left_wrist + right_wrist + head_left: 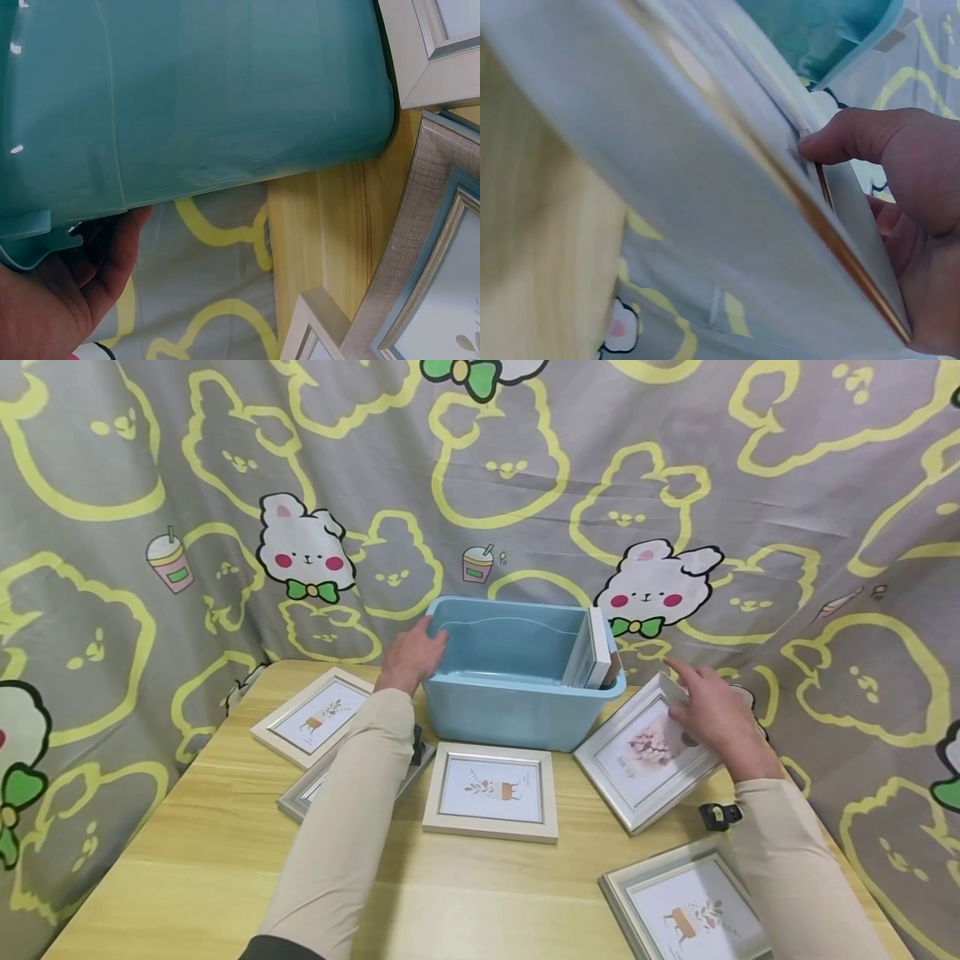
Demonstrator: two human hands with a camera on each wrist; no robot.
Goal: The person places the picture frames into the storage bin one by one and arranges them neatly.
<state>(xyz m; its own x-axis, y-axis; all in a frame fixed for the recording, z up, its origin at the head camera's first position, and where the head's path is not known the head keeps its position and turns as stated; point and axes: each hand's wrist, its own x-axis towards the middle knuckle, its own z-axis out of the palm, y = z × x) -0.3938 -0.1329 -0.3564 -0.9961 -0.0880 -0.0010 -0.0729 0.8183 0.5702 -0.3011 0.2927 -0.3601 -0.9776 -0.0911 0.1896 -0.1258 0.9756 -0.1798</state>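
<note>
At the left end of the light blue plastic bin (517, 718), my left hand (412, 656) grips the rim. The left wrist view shows its fingers curled under the lip at the bin's side. My right hand (716, 718) pinches a silver picture frame (645, 756) with a pink flower print, to the right of the bin. Tilted, this frame shows its edge close up in the right wrist view, where the thumb lies on its face and the fingers go behind. Inside the bin, white frames (596, 652) stand upright against the right end.
A cream frame (491, 833) lies in front of the bin, and another cream frame (273, 739) lies at left. A grey frame (296, 802) is partly under my left forearm. At front right lies a silver frame (626, 893), near a small black object (720, 816). A patterned curtain (390, 460) hangs behind.
</note>
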